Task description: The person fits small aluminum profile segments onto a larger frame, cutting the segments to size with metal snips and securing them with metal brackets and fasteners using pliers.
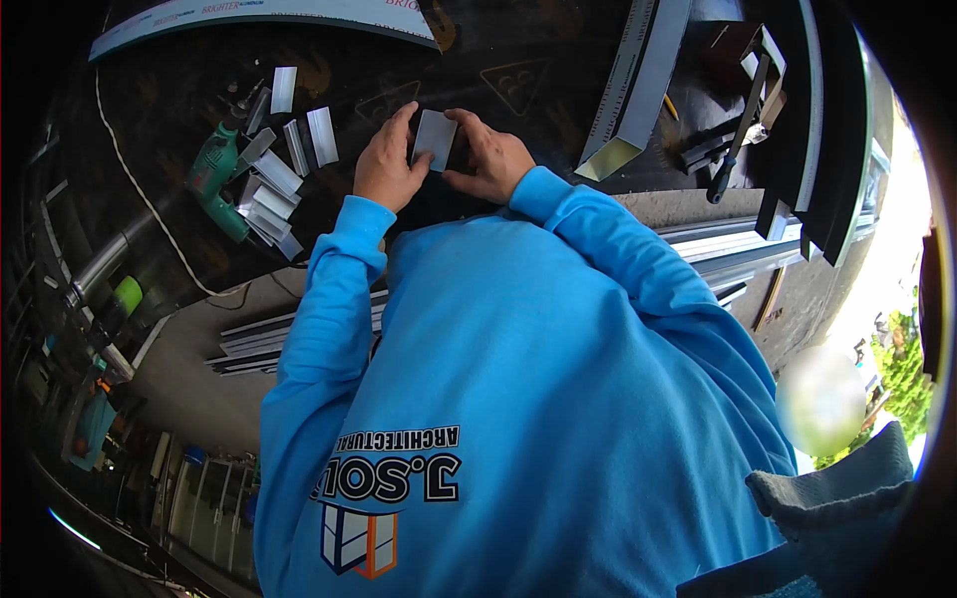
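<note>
A small silver piece of aluminium profile [436, 136] is held on edge or tilted above the dark worktop, its flat face toward me. My left hand [389, 164] grips its left side, the thumb against the lower part of the face. On the opposite side, my right hand [490, 157] curves round with its fingertips at the upper right edge; its thumb lies lower down. Left of my hands, several similar cut aluminium pieces [274, 199] lie in a loose pile, with a few single ones [322, 136] closer to my left hand.
A green power drill [212, 169] lies beside the pile, near a pale cord [150, 204]. Right of my hands stands a long aluminium profile [638, 80]. Beyond it are a pencil [671, 108], a file with a dark handle [738, 135] and an open box [763, 55]. Long profiles [738, 244] lie below the worktop.
</note>
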Motion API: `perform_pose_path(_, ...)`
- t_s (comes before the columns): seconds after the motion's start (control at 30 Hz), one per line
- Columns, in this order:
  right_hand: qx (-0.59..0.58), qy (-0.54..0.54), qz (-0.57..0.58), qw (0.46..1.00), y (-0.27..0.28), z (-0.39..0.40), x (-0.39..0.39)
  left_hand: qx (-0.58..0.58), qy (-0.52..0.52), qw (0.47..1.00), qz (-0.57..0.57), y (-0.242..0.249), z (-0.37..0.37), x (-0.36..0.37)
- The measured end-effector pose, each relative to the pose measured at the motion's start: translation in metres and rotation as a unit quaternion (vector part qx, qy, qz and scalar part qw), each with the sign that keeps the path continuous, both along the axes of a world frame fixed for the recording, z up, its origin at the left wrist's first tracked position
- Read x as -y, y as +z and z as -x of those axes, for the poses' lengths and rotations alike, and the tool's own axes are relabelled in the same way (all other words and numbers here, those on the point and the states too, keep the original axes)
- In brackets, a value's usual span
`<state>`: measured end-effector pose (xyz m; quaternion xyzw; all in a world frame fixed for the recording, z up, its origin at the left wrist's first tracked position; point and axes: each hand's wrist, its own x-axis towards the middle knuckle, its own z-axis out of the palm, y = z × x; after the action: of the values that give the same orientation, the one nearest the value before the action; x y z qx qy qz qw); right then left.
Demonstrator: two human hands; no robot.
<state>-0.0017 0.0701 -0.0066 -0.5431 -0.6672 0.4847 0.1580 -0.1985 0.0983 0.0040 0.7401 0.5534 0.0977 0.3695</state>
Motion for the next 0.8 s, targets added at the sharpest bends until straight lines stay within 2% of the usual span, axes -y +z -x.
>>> perform_pose_path(0.47, -0.021, -0.023, -0.032, 0.999, -0.0032, 0.0009, 0.0003, 0.009, 0.012, 0.999, 0.033, -0.0025, 0.003, -0.0004)
perform_pose_path(0.8, -0.007, -0.03, -0.04, 0.999, -0.0007, 0.0023, 0.0026, 0.059, 0.059, 0.995, 0.06, -0.0048, 0.003, 0.001)
